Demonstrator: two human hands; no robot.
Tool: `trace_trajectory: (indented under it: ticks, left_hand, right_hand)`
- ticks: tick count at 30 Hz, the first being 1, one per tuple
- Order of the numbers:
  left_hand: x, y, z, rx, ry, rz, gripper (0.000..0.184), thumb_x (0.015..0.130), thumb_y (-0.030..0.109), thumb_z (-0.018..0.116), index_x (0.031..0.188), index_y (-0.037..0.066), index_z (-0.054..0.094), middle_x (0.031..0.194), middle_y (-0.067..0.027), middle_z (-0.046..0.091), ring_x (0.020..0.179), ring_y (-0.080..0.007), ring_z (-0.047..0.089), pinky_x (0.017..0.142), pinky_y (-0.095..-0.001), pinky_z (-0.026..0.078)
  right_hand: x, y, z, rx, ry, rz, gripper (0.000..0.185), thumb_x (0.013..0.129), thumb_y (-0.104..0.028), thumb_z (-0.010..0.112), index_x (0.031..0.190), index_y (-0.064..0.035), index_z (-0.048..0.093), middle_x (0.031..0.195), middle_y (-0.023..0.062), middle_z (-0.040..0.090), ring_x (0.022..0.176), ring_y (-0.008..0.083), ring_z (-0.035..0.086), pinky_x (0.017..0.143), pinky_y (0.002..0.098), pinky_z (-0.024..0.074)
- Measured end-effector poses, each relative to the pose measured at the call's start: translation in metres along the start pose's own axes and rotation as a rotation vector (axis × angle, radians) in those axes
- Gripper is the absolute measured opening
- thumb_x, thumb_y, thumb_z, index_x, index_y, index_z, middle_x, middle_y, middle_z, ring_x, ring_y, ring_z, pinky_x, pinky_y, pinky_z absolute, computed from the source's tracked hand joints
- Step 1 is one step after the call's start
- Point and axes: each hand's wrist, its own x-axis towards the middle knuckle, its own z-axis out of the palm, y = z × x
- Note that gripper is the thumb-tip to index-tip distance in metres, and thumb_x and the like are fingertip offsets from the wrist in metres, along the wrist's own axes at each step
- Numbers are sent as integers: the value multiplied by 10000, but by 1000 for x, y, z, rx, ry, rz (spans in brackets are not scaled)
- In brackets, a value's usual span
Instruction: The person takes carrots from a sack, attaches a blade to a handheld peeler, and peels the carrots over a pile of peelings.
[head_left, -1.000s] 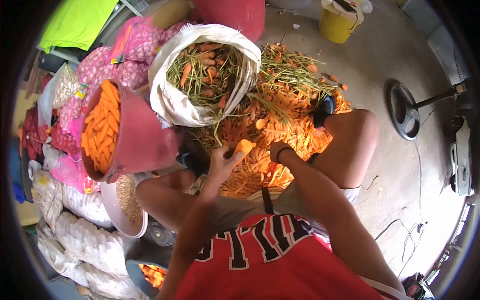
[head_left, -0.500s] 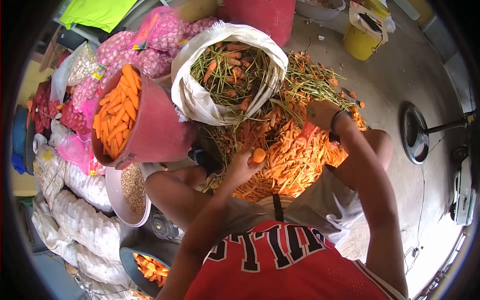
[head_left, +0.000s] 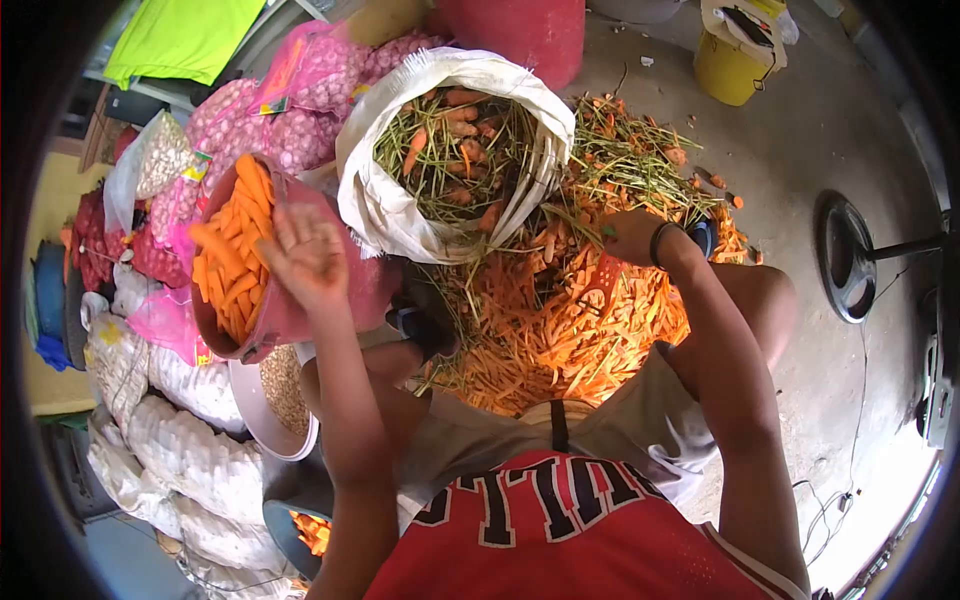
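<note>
Left hand (head_left: 310, 258) released, fingers spread, palm showing, in front of the tilted red plastic bucket (head_left: 372, 285); any contact with its rim, cannot tell. Smooth peeled orange carrots (head_left: 238, 290) fill the bucket, visible through its mouth. One motion-blurred orange carrot (head_left: 220, 250) is at that mouth, just beyond the left fingertips, apart from the palm; whether it touches the others, cannot tell.

Right hand (head_left: 632, 238), black wristband (head_left: 660, 243) on the wrist, is curled, grasping a slim red handheld tool (head_left: 602, 275); tool blurred, details unclear. It sits above a large heap of bright orange peel strips (head_left: 560, 335) on the grey concrete floor (head_left: 800, 130), between the person's legs.

Beyond the heap: white woven sack (head_left: 372, 205), top rolled back, holding rough unpeeled carrots (head_left: 462, 115) mixed with green stalks. Loose pile of yellowish-green stalks (head_left: 640, 150) just beside it. Pink mesh bags of pale bulbs (head_left: 300, 130) behind the red bucket. Pale round basin (head_left: 248, 400) of small tan pieces near the left knee; dark blue-grey tub (head_left: 285, 535) with orange chunks below. Yellow bucket (head_left: 725, 75) well apart, far side. Person wears red jersey (head_left: 560, 520).
</note>
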Motion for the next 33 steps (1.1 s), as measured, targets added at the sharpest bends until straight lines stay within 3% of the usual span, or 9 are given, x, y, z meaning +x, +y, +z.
trace_trajectory:
  ticks: [3,6,8,11,17,18,24,28,33]
  left_hand:
    - [7,-55,14,616,169,-363,492,950,346,588,1335,77,442,1020,-80,598,985,-191,579,887,-319,479]
    - [18,-134,-33,1075,0,-489,325,916,309,647,1117,54,634,896,-32,647,781,-124,638,675,-258,502]
    - [35,-183,-88,1819,-409,-163,355,931,305,597,1053,-22,662,958,-160,704,849,-334,676,709,-384,507]
    - [29,-214,-75,2143,-550,-593,421,893,322,613,1128,-26,641,1089,-221,663,991,-379,631,844,-442,494]
    - [14,-202,-66,2093,-517,-459,511,843,310,680,1202,-47,611,1068,-232,665,1019,-333,638,841,-402,495]
    - [7,-182,-36,1823,-357,-752,597,853,241,685,1331,-62,499,1083,-182,664,1006,-257,645,811,-375,520]
    - [-40,-98,-8,819,-64,-771,471,874,205,703,1254,-25,546,1165,-103,627,1021,-179,630,875,-303,501]
    - [-65,-98,8,957,-250,-452,298,894,139,687,1131,-21,606,1064,-40,640,954,-103,612,842,-256,495]
    - [-102,-118,17,1055,-296,-432,265,887,149,697,1068,-35,637,968,-21,649,862,-77,596,783,-239,486]
  right_hand:
    - [1,1,1,19,49,-37,283,830,-249,577,1048,-74,620,923,169,680,869,331,645,782,429,498]
    - [-4,-5,-5,25,37,-63,338,853,-257,562,1123,-61,615,1023,196,670,976,361,632,848,445,499]
    - [-8,-15,-14,0,-31,-33,372,859,-233,549,1170,-35,598,1102,216,655,1040,372,622,895,447,494]
    - [-6,-14,-6,-25,-43,-6,375,851,-210,551,1161,-2,595,1107,233,649,1045,371,622,895,444,495]
    - [5,-8,15,-38,-74,6,278,830,-219,575,1063,-71,607,968,184,669,935,369,632,815,451,490]
    - [7,-5,19,-57,-55,-22,281,829,-218,576,1065,-71,608,972,183,669,936,371,631,816,453,489]
    - [-20,-37,15,-116,-64,-88,343,837,-193,556,1150,-60,605,992,216,667,966,369,640,850,475,496]
    - [-26,-60,44,-111,127,-304,230,819,-226,601,1011,-100,614,866,147,674,865,388,639,760,483,507]
    - [-28,-93,54,-310,-6,-231,301,851,-171,566,1132,-74,614,1017,189,675,980,337,658,819,442,531]
